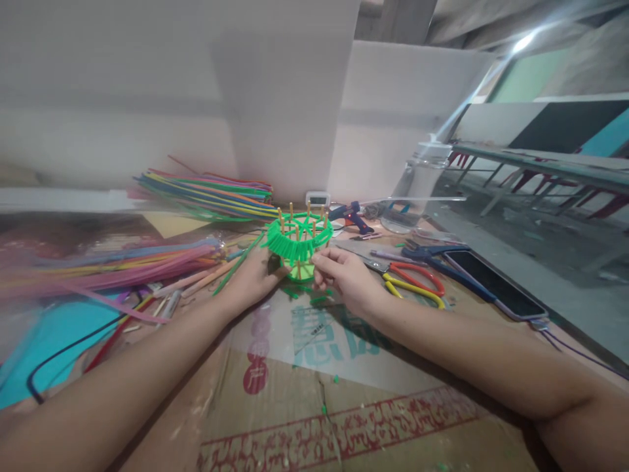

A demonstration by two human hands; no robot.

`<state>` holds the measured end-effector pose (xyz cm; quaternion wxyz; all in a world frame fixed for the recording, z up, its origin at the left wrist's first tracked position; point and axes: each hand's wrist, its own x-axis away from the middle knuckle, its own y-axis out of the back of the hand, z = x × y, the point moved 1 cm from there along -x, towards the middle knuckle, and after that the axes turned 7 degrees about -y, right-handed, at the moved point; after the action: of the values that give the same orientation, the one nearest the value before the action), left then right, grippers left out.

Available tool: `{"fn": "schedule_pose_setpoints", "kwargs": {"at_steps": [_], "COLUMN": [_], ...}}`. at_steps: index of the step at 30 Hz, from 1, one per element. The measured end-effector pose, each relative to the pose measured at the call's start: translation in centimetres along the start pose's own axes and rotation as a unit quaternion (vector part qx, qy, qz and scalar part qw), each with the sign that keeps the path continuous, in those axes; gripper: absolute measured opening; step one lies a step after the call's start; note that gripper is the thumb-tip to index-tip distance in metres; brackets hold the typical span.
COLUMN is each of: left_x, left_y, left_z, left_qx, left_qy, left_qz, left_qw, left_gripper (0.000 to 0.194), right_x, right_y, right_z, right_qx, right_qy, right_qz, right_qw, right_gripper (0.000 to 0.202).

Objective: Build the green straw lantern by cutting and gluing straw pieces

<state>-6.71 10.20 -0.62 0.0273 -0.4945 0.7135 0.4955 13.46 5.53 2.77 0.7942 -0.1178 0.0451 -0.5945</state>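
In the head view, the round green fringed frame (295, 247), with upright wooden pegs (280, 221), sits directly between both hands. The left hand (256, 280) is closed on its left side, thumb by the base. The right hand (345, 275) has thumb and forefinger together at its lower right; whether they pinch anything, I cannot tell.

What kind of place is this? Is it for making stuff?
Probably, yes! It looks like a craft workshop, maybe a craft classroom. There's a bundle of colourful stems, a glue gun and a little green craft piece.
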Motion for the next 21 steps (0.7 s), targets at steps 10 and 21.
{"fn": "schedule_pose_setpoints", "kwargs": {"at_steps": [10,21], "left_x": [-0.2,0.0], "left_y": [-0.1,-0.1], "left_z": [-0.2,0.1], "left_qx": [0.006,-0.002], "left_qy": [-0.002,0.007], "left_qz": [0.000,-0.005], "left_qw": [1.000,1.000], "left_gripper": [0.029,0.030], "right_x": [-0.2,0.1], "right_y": [-0.5,1.7], "right_z": [0.3,1.4], "right_qx": [-0.003,0.208], "right_qy": [-0.016,0.135], "right_qz": [0.011,-0.038], "right_qw": [1.000,0.968], "right_gripper": [0.035,0.037]}}
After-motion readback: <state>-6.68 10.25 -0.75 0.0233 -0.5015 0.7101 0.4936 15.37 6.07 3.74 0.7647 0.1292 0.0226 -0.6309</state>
